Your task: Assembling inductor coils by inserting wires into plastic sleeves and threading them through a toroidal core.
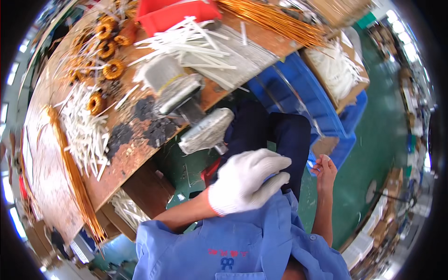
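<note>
My left hand (249,181), in a white knitted glove, is raised in front of my blue shirt (200,252). Its fingers curl toward the thumb, and a bit of blue shows between them; I cannot make out what it is. Bare and off to the right, my right hand (325,169) has thumb and fingertips pinched together. Something small and pale shows at those tips, too small to name. Beyond the left hand a padded arm wrapped in whitish material (207,130) juts from a bench-mounted device (168,81).
White strips (88,128) and copper-wound rings (113,69) lie on the wooden bench (133,170). Copper wire bundles (70,163) cross its left side. A red bin (175,16) stands at the back. Blue crates (291,88) carry a carton of white material (335,70) at right.
</note>
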The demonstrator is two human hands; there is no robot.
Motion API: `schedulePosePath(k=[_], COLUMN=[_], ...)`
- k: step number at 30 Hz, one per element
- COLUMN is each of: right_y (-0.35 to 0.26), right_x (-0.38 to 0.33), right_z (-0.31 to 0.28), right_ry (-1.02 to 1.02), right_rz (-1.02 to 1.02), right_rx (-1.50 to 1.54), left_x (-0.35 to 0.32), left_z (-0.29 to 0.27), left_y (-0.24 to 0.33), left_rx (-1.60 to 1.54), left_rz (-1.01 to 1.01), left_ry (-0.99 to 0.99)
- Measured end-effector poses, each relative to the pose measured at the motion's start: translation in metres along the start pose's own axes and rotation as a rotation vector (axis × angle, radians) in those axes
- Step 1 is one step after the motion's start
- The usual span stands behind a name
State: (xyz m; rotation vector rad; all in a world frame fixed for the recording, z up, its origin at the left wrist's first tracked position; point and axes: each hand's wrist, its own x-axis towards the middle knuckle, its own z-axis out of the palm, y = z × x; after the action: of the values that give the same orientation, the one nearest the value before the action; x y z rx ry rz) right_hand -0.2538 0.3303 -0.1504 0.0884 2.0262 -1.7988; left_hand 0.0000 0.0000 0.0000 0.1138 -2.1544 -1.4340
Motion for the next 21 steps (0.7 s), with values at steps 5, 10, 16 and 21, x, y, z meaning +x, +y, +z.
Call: schedulePosePath(k=[5, 10, 16, 21], right_y=[0.020, 0.054, 0.045, 0.045], right_x=[0.024, 0.062, 0.105, 0.104], right_z=[0.070, 0.106, 0.158, 0.187], right_ry=[-0.143, -0.228, -0.352, -0.430], right_rz=[0.055, 0.234, 0.195, 0.164], right_rx=[-0.051, -0.137, -0.237, -0.218], left_x=[-0.005, -0.002, 0.077, 0.130], left_z=[-0.138, -0.285, -0.370, -0.383], left_y=[0.016, -0.071, -0.121, -0.148], left_rx=[0.767, 1.297, 1.786, 1.581], left_rz=[-0.059, -0.475, -0.105, -1.064], left_ry=[0.451, 0.550, -0.177, -0.626])
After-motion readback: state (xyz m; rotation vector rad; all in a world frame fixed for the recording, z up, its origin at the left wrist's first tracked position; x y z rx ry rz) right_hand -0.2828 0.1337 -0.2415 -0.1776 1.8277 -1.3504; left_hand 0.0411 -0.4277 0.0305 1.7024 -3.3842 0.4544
